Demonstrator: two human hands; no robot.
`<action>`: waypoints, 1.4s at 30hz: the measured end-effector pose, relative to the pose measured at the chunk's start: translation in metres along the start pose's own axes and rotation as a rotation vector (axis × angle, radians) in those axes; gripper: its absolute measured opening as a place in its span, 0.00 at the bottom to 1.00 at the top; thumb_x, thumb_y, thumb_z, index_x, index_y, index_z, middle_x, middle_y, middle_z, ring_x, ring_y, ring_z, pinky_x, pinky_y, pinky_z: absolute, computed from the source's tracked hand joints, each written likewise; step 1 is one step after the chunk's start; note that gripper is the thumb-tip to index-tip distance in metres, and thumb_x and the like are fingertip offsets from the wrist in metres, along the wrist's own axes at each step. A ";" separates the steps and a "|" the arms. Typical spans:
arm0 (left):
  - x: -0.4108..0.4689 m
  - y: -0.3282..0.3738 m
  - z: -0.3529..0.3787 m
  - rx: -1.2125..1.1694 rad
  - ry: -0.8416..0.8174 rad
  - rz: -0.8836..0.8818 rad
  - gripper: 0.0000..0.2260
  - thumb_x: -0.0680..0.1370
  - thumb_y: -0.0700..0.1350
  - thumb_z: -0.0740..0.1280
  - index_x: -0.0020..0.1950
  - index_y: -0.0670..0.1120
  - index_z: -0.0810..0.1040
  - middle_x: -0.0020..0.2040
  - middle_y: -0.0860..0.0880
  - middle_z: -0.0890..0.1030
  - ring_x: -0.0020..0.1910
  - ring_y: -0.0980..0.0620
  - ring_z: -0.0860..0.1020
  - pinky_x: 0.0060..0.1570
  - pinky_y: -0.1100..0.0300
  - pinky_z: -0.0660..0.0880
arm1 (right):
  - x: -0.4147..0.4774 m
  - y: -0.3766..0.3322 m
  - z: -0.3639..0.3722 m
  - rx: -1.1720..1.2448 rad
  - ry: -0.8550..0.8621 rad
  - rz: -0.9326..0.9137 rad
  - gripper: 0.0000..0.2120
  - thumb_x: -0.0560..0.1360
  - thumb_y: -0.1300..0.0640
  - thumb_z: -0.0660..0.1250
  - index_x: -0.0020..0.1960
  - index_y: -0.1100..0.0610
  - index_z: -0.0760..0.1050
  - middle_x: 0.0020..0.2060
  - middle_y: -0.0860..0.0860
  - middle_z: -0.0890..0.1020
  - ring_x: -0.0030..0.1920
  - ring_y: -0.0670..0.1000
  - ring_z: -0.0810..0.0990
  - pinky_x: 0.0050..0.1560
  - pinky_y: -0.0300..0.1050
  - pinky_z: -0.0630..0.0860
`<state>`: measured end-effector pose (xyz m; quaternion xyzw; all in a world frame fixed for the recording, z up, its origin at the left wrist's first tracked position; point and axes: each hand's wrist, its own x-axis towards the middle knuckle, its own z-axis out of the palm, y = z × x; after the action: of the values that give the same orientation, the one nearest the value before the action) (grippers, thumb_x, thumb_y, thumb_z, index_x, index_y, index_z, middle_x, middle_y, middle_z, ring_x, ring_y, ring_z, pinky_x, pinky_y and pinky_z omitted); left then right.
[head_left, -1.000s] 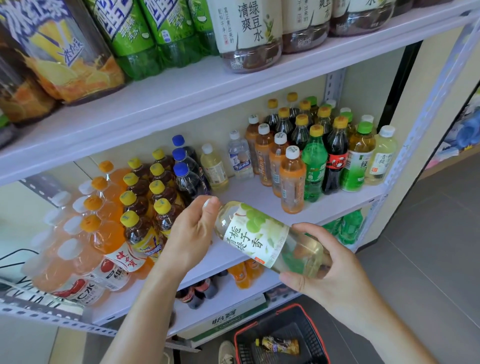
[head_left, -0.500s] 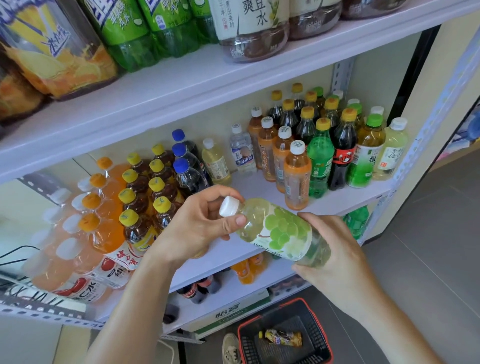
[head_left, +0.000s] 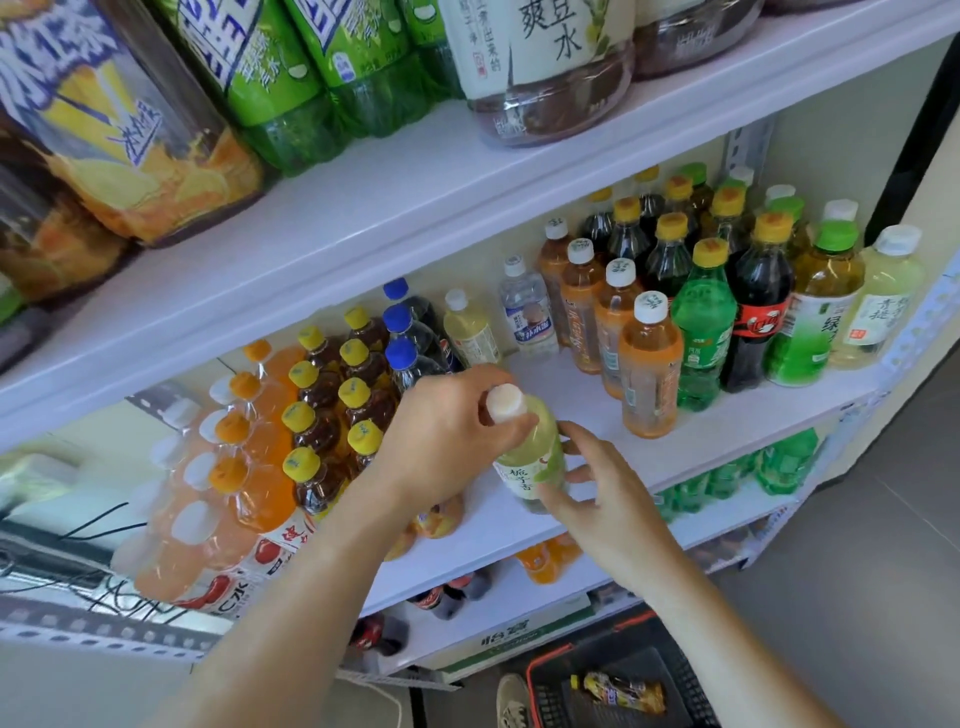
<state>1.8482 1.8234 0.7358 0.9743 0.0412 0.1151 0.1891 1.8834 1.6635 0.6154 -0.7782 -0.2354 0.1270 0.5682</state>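
Observation:
A pale green drink bottle (head_left: 535, 452) with a white cap and a grape-print label stands nearly upright on the white middle shelf (head_left: 727, 431), in the gap near its front edge. My left hand (head_left: 441, 441) grips it round the neck, just under the cap. The spread fingers of my right hand (head_left: 608, 514) lie loosely against the bottle's lower part and base.
Rows of yellow-capped tea bottles (head_left: 322, 415) stand left of the gap, orange and green bottles (head_left: 649, 364) right of it. Large bottles fill the top shelf (head_left: 415, 208). On the floor below sits a red-rimmed basket (head_left: 540, 670) holding one bottle (head_left: 623, 691), beside a shoe (head_left: 511, 701).
The bottle went from lying tilted across both hands to upright on the shelf. My left hand shifted from the cap end to the neck, and my right hand loosened its hold.

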 end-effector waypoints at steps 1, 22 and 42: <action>0.006 -0.005 0.001 0.030 -0.006 -0.009 0.08 0.74 0.52 0.73 0.49 0.50 0.80 0.35 0.56 0.76 0.34 0.56 0.73 0.33 0.70 0.66 | 0.007 -0.002 0.005 0.051 -0.009 0.011 0.28 0.75 0.55 0.71 0.71 0.46 0.65 0.58 0.47 0.72 0.54 0.43 0.78 0.54 0.49 0.79; 0.141 -0.074 0.040 0.852 -0.352 -0.143 0.10 0.80 0.47 0.64 0.57 0.41 0.74 0.36 0.48 0.72 0.46 0.43 0.79 0.36 0.54 0.71 | 0.025 0.011 -0.027 -0.057 0.298 -0.028 0.17 0.76 0.67 0.65 0.64 0.56 0.77 0.56 0.49 0.80 0.58 0.52 0.78 0.56 0.52 0.78; 0.202 -0.061 0.081 0.276 -0.136 -0.127 0.20 0.78 0.41 0.68 0.68 0.43 0.67 0.60 0.41 0.75 0.57 0.39 0.77 0.45 0.53 0.71 | 0.065 -0.010 -0.082 -0.634 0.273 -0.126 0.34 0.75 0.59 0.67 0.77 0.58 0.57 0.77 0.52 0.56 0.74 0.56 0.62 0.65 0.54 0.73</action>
<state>2.0617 1.8755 0.6816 0.9920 0.1052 0.0297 0.0626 1.9752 1.6316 0.6563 -0.9098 -0.2325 -0.0929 0.3311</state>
